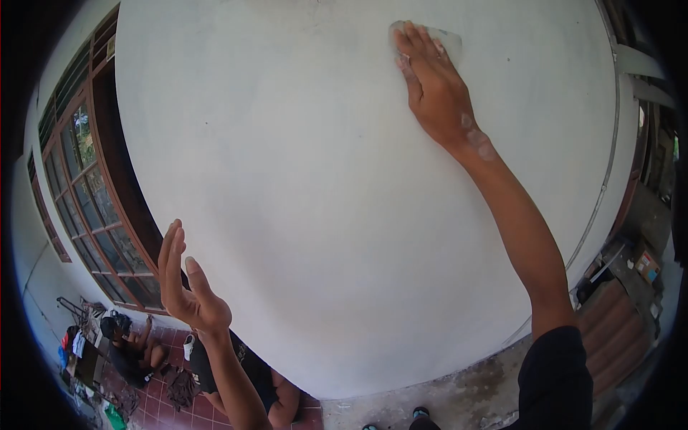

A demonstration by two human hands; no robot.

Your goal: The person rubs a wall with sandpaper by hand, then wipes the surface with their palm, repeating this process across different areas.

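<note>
My right hand (436, 93) lies against the upper part of a white wall (322, 186), its fingers pressing a pale grey-green sheet (451, 44) flat to the surface. The sheet's back is smooth, and its side towards the wall is hidden. Whitish dust marks my fingertips and wrist. Lower down on the left, my left hand (192, 290) is raised with its fingers stretched upward and nothing in it. In this view it overlaps the edge between the wall and the brown window frame (107, 172).
Below my left arm, a person in dark clothes (247, 369) is partly hidden. Another person (132, 351) sits on the red tiled floor (154, 398) under the window. A thin pipe (598, 208) runs down the wall's right side, near a cardboard box (647, 266).
</note>
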